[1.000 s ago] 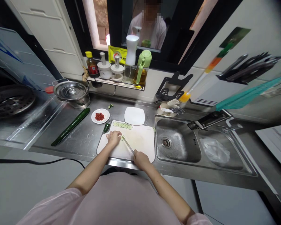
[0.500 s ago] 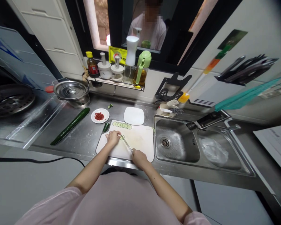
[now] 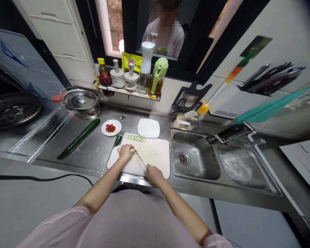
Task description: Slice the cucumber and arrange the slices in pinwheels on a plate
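My right hand (image 3: 154,174) is closed round the handle of a knife (image 3: 142,160), whose blade points up and left over the white cutting board (image 3: 155,160). At the blade's tip lies a thin round cucumber slice (image 3: 135,152). My left hand (image 3: 125,153) is bent over the board's left side, its thumb and fingertips pinching the slice's edge. Several more cucumber slices (image 3: 135,138) overlap in a row along the board's far edge. A short dark green cucumber piece (image 3: 118,139) lies at the board's far left corner.
A whole cucumber (image 3: 80,138) lies on the steel counter at left, near a lidded pot (image 3: 80,100). Behind the board stand a plate of chopped red pieces (image 3: 111,127) and a white square plate (image 3: 148,128). The sink (image 3: 196,156) is at right; a condiment rack (image 3: 130,90) hangs behind.
The view has shifted slightly. Both hands stay almost in place, with the knife's tip still at the cucumber slice. The row of slices looks the same.
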### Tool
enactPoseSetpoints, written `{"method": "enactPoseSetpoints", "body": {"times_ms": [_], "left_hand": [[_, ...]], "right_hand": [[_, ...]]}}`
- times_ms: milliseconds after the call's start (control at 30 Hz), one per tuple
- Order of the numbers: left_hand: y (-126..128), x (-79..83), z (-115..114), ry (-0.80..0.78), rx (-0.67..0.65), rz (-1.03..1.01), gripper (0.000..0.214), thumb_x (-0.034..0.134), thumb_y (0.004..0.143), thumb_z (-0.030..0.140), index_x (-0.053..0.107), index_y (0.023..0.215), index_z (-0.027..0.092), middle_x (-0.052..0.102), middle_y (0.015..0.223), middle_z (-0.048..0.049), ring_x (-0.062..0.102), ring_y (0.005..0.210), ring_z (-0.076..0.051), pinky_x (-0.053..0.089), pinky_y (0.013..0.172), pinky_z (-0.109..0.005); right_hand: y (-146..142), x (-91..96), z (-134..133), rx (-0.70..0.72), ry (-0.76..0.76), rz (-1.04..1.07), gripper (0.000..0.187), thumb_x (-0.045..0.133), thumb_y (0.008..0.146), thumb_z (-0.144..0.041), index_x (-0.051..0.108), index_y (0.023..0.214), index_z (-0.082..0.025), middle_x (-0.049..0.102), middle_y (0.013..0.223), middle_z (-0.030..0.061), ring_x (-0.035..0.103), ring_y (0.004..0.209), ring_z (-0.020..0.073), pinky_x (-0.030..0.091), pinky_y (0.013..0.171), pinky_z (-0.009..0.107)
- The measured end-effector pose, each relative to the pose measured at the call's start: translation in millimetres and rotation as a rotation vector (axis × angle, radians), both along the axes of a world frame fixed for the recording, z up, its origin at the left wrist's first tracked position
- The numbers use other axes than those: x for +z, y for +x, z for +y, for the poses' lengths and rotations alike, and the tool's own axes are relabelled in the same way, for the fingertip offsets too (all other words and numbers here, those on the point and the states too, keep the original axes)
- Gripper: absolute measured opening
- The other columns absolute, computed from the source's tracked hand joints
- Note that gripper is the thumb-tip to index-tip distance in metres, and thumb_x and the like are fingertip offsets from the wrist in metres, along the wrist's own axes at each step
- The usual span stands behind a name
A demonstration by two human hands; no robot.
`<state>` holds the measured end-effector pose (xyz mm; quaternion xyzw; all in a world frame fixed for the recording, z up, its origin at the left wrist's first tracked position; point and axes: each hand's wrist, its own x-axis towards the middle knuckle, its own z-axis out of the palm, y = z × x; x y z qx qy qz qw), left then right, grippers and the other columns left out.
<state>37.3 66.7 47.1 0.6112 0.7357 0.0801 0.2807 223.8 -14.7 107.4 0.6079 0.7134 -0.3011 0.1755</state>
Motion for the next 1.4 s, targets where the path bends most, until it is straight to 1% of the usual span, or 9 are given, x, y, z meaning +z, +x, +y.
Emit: {"method": "enactPoseSetpoints", "body": {"times_ms": [300,467,633,833,967,1167,1267,1400], "left_hand": [[0,-1.2,0,-0.010,-0.013,0.002,0.018,0.061,0.079,0.035,0.067,0.096,0.029,0.066,0.108,-0.0049,0.049,0.109,-0.029,0.030,0.088,-0.042],[1,0.7,1,-0.018,-0.016,0.016,0.019,0.060,0.080,0.036,0.067,0.096,0.029,0.066,0.108,-0.0052,0.048,0.110,-0.029,0.029,0.088,-0.042],[2,2.2,0,-0.012,-0.011,0.009,0.018,0.061,0.079,0.036,0.066,0.094,0.028,0.066,0.108,-0.0048,0.047,0.111,-0.028,0.028,0.089,-0.042],[2,-1.0,-1,-0.003,-0.003,-0.002,0.017,0.060,0.079,0.034,0.067,0.094,0.028,0.066,0.108,-0.0046,0.048,0.110,-0.028,0.028,0.088,-0.042],[1,-2.5,1,-0.012,-0.005,-0.003,0.018,0.062,0.078,0.034,0.066,0.095,0.029,0.065,0.109,-0.0042,0.048,0.110,-0.028,0.028,0.089,-0.041],[2,0.7,1,-0.018,-0.019,0.005,0.018,0.061,0.077,0.028,0.064,0.095,0.028,0.065,0.110,-0.0048,0.049,0.110,-0.028,0.028,0.088,-0.041],[4,1.9,0,0.001,-0.015,0.009,0.017,0.059,0.076,0.025,0.063,0.093,0.026,0.065,0.110,-0.0057,0.050,0.109,-0.027,0.028,0.087,-0.040],[8,-1.5,-5,0.045,-0.008,-0.018,0.012,0.055,0.077,0.019,0.062,0.086,0.024,0.068,0.100,-0.0039,0.053,0.104,-0.025,0.028,0.086,-0.039]], "right_hand": [[-6,-0.1,2,-0.008,0.012,-0.012,0.032,0.035,0.090,-0.017,0.056,0.113,-0.014,0.067,0.105,0.0178,0.064,0.098,0.0260,0.044,0.075,0.032],[-2,1.4,-2,-0.013,0.015,-0.014,0.031,0.037,0.089,-0.016,0.057,0.112,-0.015,0.068,0.106,0.0176,0.064,0.099,0.0258,0.044,0.074,0.032],[2,-0.9,-6,0.004,0.031,-0.005,0.031,0.036,0.088,-0.016,0.057,0.111,-0.015,0.069,0.104,0.0168,0.065,0.097,0.0250,0.044,0.074,0.032],[-5,0.6,-3,-0.005,0.026,-0.030,0.032,0.036,0.089,-0.016,0.057,0.113,-0.015,0.068,0.106,0.0167,0.065,0.099,0.0245,0.044,0.075,0.031],[1,2.0,-8,-0.007,0.023,-0.035,0.031,0.037,0.089,-0.018,0.057,0.113,-0.016,0.068,0.106,0.0164,0.065,0.099,0.0245,0.043,0.074,0.030],[12,0.4,-21,-0.002,0.024,-0.057,0.031,0.036,0.090,-0.018,0.058,0.112,-0.016,0.069,0.104,0.0165,0.065,0.098,0.0255,0.043,0.074,0.031],[14,-2.3,-25,-0.010,0.054,-0.071,0.031,0.037,0.090,-0.019,0.059,0.111,-0.016,0.069,0.103,0.0161,0.065,0.098,0.0249,0.043,0.076,0.031],[19,-6.8,-30,-0.046,0.110,-0.068,0.031,0.035,0.093,-0.026,0.061,0.109,-0.018,0.069,0.103,0.0141,0.065,0.097,0.0231,0.041,0.076,0.030]]}}
